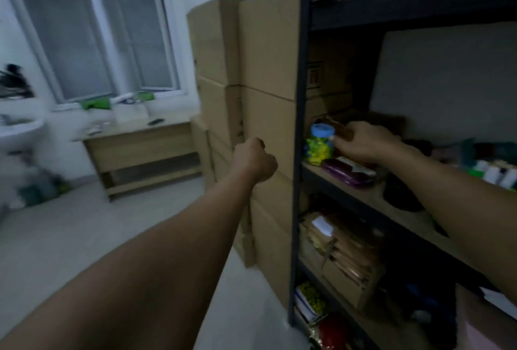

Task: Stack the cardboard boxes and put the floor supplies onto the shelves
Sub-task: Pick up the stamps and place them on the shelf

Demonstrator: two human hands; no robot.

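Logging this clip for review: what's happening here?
A person stands at a shelf unit. Their right hand reaches onto the middle shelf, thumb against a blue-lidded jar; whether it grips the jar is unclear. The left hand is a fist holding nothing, in front of the cardboard boxes, already stacked in tall columns next to it.

Cardboard boxes (pixel 265 70) just left of the shelves (pixel 300 98); jar (pixel 319 145) on a shelf

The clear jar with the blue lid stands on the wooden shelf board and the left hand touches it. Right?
No. The head view shows the right hand, not the left hand, touching the clear jar with the blue lid on the wooden shelf board.
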